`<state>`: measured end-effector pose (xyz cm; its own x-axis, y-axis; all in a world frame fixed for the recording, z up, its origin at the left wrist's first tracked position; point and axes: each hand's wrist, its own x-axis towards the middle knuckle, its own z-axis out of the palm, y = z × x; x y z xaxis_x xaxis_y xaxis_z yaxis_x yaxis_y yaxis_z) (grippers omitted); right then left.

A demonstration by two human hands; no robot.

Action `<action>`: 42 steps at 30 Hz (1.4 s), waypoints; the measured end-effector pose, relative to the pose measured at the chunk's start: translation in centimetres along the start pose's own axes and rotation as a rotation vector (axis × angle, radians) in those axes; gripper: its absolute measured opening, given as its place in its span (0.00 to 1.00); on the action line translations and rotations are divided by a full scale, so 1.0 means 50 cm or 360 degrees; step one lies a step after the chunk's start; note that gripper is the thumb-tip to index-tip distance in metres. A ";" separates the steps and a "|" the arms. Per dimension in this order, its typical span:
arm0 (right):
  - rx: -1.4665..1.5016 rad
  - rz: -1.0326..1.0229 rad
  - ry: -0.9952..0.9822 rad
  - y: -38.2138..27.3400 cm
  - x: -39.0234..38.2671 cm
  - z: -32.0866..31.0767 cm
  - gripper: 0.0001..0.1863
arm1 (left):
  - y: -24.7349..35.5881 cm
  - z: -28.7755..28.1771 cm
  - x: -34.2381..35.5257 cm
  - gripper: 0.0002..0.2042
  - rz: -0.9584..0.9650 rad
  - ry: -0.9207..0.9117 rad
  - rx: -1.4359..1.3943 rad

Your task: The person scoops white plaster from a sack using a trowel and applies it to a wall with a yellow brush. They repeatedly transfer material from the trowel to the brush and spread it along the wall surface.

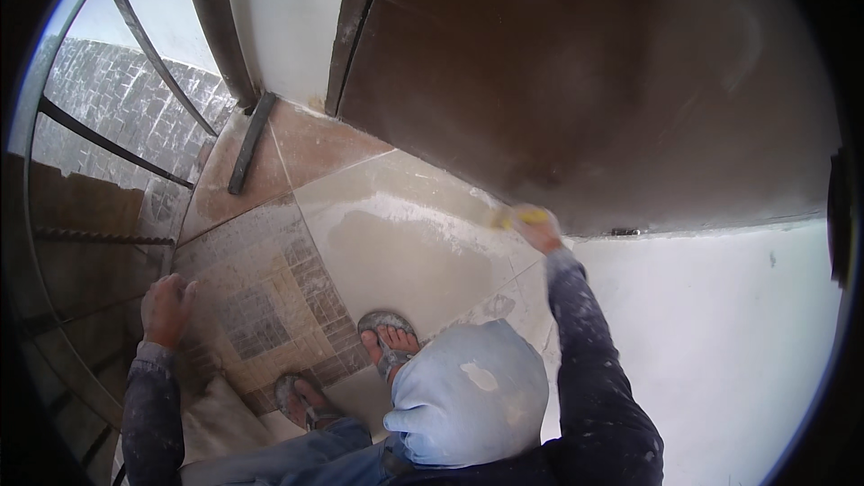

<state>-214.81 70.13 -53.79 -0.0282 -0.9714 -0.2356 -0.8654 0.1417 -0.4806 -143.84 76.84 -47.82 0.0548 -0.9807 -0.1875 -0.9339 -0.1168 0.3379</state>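
Panel (585, 81), smooth and dull brown, stands beside pale, white-streaked floor tiles (360, 238), 1 patterned in small bricks. Near the thin-barred metal railing (108, 236) is the left hand (167, 310), fingers bent; I can't tell whether it grips anything. By the panel's lower edge, the right hand (543, 234) clasps a blurred yellow object (533, 215), which juts leftward, long axis roughly left to right.

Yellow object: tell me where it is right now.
In the head view, the yellow object is right of centre at about mid-height, in the person's right hand, near the lower edge of the brown panel.
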 end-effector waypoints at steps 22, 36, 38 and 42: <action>-0.0492 -0.1351 0.0065 -0.628 0.195 0.306 0.14 | 0.000 0.036 0.005 0.14 -0.0055 -0.0393 0.0262; -0.0667 -0.0578 -0.0249 -0.802 0.252 0.303 0.12 | -0.013 0.022 -0.005 0.15 -0.0193 -0.0458 0.0285; -0.0579 -0.0856 -0.0045 -0.828 0.261 0.322 0.09 | -0.021 0.020 -0.016 0.15 -0.0247 -0.0490 0.0246; -0.0459 -0.1047 0.0173 -0.851 0.317 0.383 0.09 | -0.013 0.020 -0.034 0.14 -0.0257 -0.0543 0.0286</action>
<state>-168.86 52.33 -53.25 0.5069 -0.8539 0.1178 -0.8175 -0.5196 -0.2483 -143.67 78.75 -48.65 0.1138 -0.8404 -0.5299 -0.9713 -0.2063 0.1186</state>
